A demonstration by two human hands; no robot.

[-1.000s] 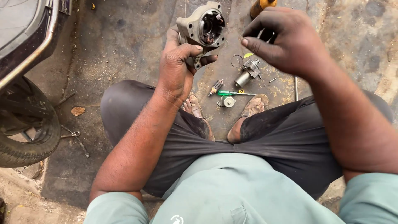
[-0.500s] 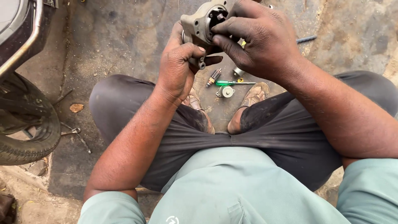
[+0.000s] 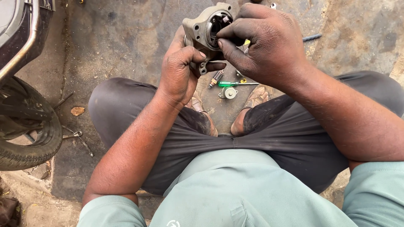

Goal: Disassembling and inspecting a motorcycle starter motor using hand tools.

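While left hand (image 3: 181, 71) grips the grey metal housing (image 3: 206, 27) steady, right hand (image 3: 265, 46) fingertips pinch, seemingly, something inside its bore.

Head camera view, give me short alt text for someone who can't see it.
A person squatting on a stained concrete floor grips a grey metal housing in the left hand while the right hand works its fingertips into the round opening. A green-handled screwdriver and small metal parts lie on the ground between the feet, and a tyre stands at the left.
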